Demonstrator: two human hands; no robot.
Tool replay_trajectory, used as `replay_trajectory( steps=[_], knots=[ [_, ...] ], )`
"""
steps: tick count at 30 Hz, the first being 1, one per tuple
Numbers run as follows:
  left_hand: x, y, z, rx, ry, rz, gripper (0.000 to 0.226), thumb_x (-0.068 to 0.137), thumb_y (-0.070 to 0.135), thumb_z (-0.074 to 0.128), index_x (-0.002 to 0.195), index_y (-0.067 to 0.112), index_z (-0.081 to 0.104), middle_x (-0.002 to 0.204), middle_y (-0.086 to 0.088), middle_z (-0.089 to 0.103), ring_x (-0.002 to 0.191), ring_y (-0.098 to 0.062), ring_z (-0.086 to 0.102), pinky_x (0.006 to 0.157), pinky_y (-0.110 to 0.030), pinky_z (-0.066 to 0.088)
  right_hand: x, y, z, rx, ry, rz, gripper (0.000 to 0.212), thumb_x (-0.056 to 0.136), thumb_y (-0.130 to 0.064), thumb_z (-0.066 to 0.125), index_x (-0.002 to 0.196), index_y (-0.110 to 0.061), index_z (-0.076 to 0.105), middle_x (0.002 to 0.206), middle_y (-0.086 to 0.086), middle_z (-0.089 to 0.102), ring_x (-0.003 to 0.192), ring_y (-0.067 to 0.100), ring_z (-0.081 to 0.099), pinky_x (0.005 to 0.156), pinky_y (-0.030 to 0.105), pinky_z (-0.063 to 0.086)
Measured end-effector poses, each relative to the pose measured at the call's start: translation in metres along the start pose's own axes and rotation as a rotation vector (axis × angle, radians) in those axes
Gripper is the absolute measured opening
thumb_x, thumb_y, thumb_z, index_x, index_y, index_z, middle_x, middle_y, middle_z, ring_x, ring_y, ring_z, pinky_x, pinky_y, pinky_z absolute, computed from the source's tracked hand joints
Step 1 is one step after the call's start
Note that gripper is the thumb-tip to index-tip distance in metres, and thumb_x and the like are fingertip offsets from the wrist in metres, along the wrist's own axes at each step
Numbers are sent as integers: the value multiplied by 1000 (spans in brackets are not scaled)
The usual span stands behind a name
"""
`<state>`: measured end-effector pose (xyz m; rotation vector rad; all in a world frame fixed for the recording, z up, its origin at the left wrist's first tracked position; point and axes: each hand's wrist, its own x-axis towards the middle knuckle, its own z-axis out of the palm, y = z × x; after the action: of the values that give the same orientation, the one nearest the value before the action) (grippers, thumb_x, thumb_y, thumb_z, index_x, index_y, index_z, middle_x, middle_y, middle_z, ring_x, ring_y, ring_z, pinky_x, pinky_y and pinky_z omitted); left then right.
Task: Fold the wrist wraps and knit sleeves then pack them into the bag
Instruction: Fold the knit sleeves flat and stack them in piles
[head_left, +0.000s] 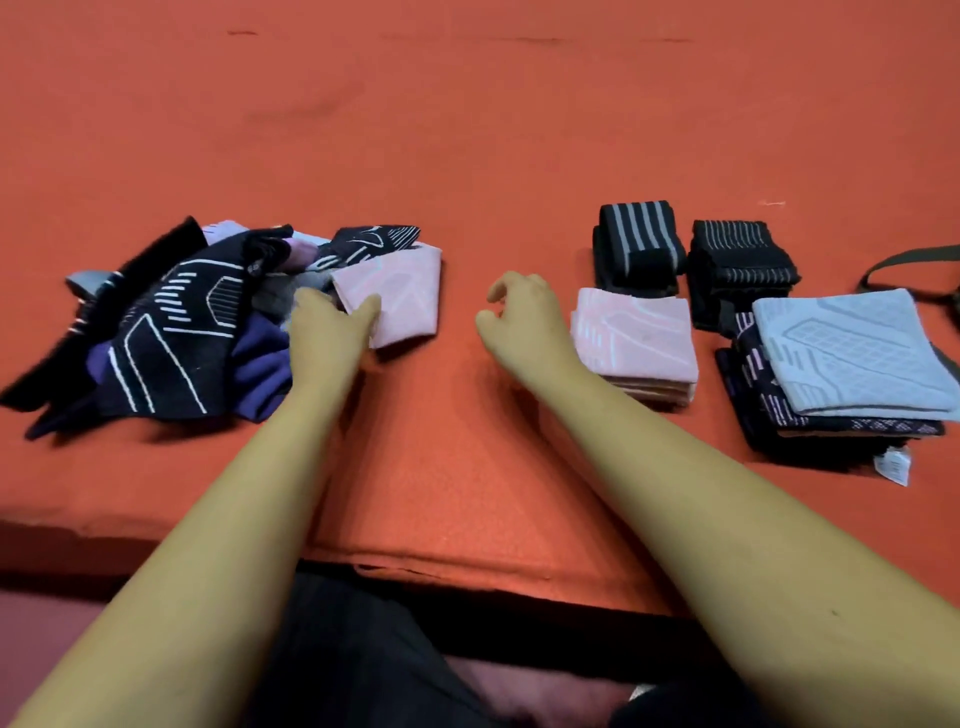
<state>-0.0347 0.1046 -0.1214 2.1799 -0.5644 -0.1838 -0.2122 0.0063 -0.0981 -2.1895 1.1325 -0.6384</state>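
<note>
A red-orange bench (467, 130) is seen, with a loose pile of unfolded knit sleeves (171, 322) in black, purple and grey heaped at the left. A pink sleeve (400, 296) is laid against the pile's right side. The left grip (324, 325) is placed at its near-left corner, thumb on the pink cloth. The fingers are blurred and buried in the pile, so whether anything is clasped cannot be told. The right grip (519, 317) is held above bare bench, fingers loosely curled, nothing in it. Just beside it a folded pink stack (636, 338) is set, and behind that two rolled black striped wrist wraps (636, 249). Further right a light blue folded sleeve (852, 348) is stacked on dark patterned ones (769, 405), whose white tag (893, 462) cannot be read. An olive strap (904, 265) is cut off by the right edge
</note>
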Motion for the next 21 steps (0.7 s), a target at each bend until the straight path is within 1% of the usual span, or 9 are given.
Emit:
replay_trajectory(
  steps=[3,6,8,9,11,14,17,19,21],
  knots=[
    [-11,4,3,-99,-186,27,31,72,36,62,81,7,64,72,-7,61,68,-21,56,64,-34,41,0,-4,18,-9,-60,-8,30,83,-11,59,111,-2,62,109,20,63,110,33,53,89,30,33],
    [-31,19,1,-521,-297,-32,9,75,23,63,74,15,60,61,-4,52,57,-17,46,57,-34,36,-11,-2,22,32,-146,-63,54,79,-22,72,129,-10,54,120,15,52,112,29,54,96,28,36],
    [-44,27,-2,-734,-396,-106,15,87,12,63,74,16,56,55,0,52,47,-13,46,50,-28,36,-22,1,19,99,-160,-129,73,76,-27,79,140,-17,45,126,10,46,117,25,51,104,30,38],
    [-52,32,-5,-788,-437,-114,15,91,7,61,78,15,58,57,2,58,47,-9,52,48,-23,41,-28,1,17,161,-144,-162,75,75,-25,80,141,-18,44,128,8,46,120,21,49,105,25,37],
    [-66,41,-11,-872,-498,-69,8,92,3,59,91,9,64,73,-3,68,58,-8,64,53,-19,50,-40,-2,12,288,-94,-201,68,76,-17,78,138,-16,49,126,4,49,121,15,51,103,17,37],
    [-82,47,-20,-869,-527,44,10,90,2,60,94,2,69,80,-7,73,67,-11,67,61,-19,52,-56,-13,3,379,-26,-239,51,79,-12,72,128,-14,57,121,5,58,111,17,61,99,32,48],
    [-94,51,-26,-781,-536,154,13,88,21,65,79,19,74,75,4,71,68,-10,61,64,-23,45,-66,-18,-11,409,82,-218,26,86,-11,60,110,-14,68,103,-1,70,94,12,65,86,35,52],
    [-101,50,-27,-745,-533,168,15,88,34,64,82,24,72,80,9,67,77,-9,57,69,-25,41,-75,-19,-22,499,172,-115,20,88,-6,54,97,-12,70,86,-2,70,81,9,62,79,30,53],
    [-110,44,-21,-680,-476,130,10,94,28,62,89,23,68,85,10,65,80,-4,56,73,-20,42,-85,-19,-34,813,196,88,17,91,-6,52,95,-8,68,84,11,67,83,15,62,84,43,58]
  ],
)
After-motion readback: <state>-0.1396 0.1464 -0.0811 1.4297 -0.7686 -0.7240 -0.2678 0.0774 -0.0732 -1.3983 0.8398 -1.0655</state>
